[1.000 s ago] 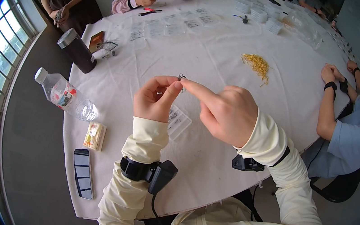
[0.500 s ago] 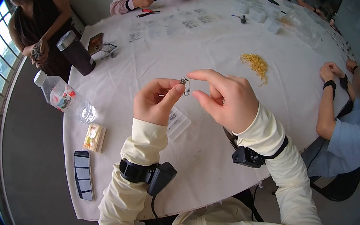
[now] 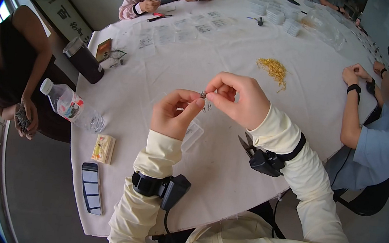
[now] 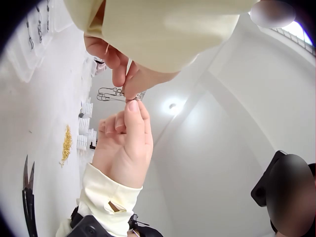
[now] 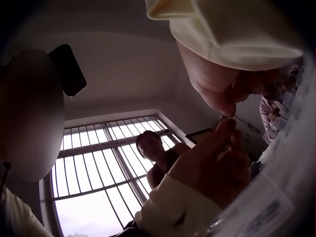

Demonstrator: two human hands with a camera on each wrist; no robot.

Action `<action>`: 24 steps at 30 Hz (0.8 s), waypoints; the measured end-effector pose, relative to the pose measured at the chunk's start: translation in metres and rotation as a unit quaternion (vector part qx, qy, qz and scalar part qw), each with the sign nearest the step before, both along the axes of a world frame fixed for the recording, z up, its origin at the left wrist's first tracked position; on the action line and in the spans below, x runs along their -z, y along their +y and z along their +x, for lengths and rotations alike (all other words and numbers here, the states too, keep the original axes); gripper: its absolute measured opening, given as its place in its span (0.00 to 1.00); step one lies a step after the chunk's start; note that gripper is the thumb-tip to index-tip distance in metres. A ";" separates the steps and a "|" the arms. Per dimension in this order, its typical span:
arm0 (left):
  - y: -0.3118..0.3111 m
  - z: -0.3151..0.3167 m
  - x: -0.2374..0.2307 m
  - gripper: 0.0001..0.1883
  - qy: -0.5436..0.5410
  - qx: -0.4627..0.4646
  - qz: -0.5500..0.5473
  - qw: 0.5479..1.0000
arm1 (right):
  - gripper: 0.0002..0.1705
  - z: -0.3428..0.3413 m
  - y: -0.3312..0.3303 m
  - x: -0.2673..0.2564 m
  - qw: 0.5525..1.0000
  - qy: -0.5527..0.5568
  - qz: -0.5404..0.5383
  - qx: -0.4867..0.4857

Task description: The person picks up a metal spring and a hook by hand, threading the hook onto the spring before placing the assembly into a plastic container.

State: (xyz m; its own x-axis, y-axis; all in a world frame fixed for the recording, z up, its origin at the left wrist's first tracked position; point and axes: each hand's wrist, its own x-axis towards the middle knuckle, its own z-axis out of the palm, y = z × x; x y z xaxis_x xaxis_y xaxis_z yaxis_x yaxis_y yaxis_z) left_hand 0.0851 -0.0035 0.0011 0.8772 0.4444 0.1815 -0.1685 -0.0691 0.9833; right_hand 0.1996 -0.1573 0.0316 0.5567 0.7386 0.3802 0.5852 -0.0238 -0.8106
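Note:
My left hand (image 3: 173,114) pinches a small bunch of thin silver wire clips (image 4: 111,94) between thumb and forefinger. In the left wrist view their long bent loops stick out to one side of the fingertips. My right hand (image 3: 244,101) pinches the same bunch from the other side, thumb and forefinger meeting at it, so part of the metal is hidden. Both hands hold it up over the table. Below the left hand lies a clear plastic box (image 3: 194,137) partly covered by it; more wire pieces (image 4: 39,27) show inside it in the left wrist view.
Black-handled scissors (image 4: 29,197) lie by the right wrist. A bottle (image 3: 71,107), tumbler (image 3: 84,61), tissue pack (image 3: 103,149) and phone (image 3: 92,188) line the left side. Beyond are a yellow pile (image 3: 274,70), laid-out clear bags (image 3: 182,31) and stacked boxes (image 3: 273,15). Other people surround the table.
My right forefinger first touched the wire clips, then came away with the thumb apart; now both pinch them. The hands shifted slightly right. The standing person at the left came nearer.

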 end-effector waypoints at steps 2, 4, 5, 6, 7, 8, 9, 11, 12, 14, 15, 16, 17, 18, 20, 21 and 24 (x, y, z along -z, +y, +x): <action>-0.002 -0.001 0.000 0.08 -0.004 -0.004 0.006 1.000 | 0.05 0.006 0.002 0.006 1.000 0.007 0.021 -0.008; -0.004 -0.009 -0.006 0.08 0.012 -0.020 0.022 0.999 | 0.05 0.015 0.002 0.009 1.000 0.002 0.030 -0.005; -0.004 -0.015 -0.008 0.09 0.030 -0.037 0.038 0.998 | 0.06 0.020 0.001 0.011 0.999 -0.002 0.038 -0.003; -0.004 -0.021 -0.007 0.09 0.032 -0.038 0.038 0.998 | 0.06 0.027 0.001 0.014 0.999 0.000 0.038 -0.005; -0.003 -0.028 -0.006 0.09 0.015 -0.031 0.018 0.999 | 0.07 0.036 0.000 0.016 0.999 -0.015 0.018 0.027; -0.002 -0.034 -0.006 0.09 -0.002 -0.025 -0.001 1.000 | 0.07 0.045 -0.001 0.019 0.998 -0.031 -0.002 0.059; -0.003 -0.041 -0.011 0.09 -0.001 -0.028 -0.001 1.000 | 0.07 0.055 -0.002 0.027 0.998 -0.029 -0.002 0.056; -0.008 -0.055 -0.033 0.09 -0.043 0.033 -0.041 0.998 | 0.08 0.074 -0.001 0.047 0.996 -0.053 -0.045 0.049; -0.013 -0.062 -0.045 0.09 -0.042 0.030 -0.041 0.998 | 0.08 0.076 0.000 0.053 0.995 -0.052 -0.055 0.064; -0.032 -0.071 -0.073 0.10 -0.160 0.116 -0.062 0.978 | 0.08 0.083 0.002 0.064 0.994 -0.063 -0.065 0.062; -0.040 -0.075 -0.084 0.07 -0.190 0.146 -0.049 0.969 | 0.07 0.086 0.002 0.068 0.992 -0.075 -0.074 0.063; -0.048 -0.079 -0.094 0.05 -0.220 0.177 -0.036 0.959 | 0.06 0.088 0.003 0.071 0.990 -0.072 -0.095 0.078; -0.060 -0.080 -0.105 0.06 -0.255 0.209 -0.044 0.943 | 0.06 0.090 0.003 0.075 0.990 -0.069 -0.095 0.076; -0.067 -0.082 -0.111 0.07 -0.291 0.240 -0.054 0.925 | 0.07 0.091 0.004 0.079 0.984 -0.103 -0.106 0.095; -0.066 -0.078 -0.117 0.06 -0.290 0.236 -0.060 0.926 | 0.07 0.093 0.004 0.086 0.977 -0.134 -0.119 0.113; -0.065 -0.082 -0.112 0.06 -0.291 0.234 -0.065 0.925 | 0.07 0.094 0.003 0.087 0.975 -0.139 -0.129 0.117; -0.069 -0.090 -0.101 0.05 -0.297 0.234 -0.080 0.922 | 0.07 0.100 0.004 0.094 0.972 -0.138 -0.143 0.126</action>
State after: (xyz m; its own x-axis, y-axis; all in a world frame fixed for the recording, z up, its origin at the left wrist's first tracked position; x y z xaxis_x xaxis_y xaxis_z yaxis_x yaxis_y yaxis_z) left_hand -0.0047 -0.0724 0.1023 0.7464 0.1045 0.6572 -0.6555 0.2857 0.6990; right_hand 0.2995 -0.1532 -0.0628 0.6397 0.6895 0.3397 0.7256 -0.3961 -0.5627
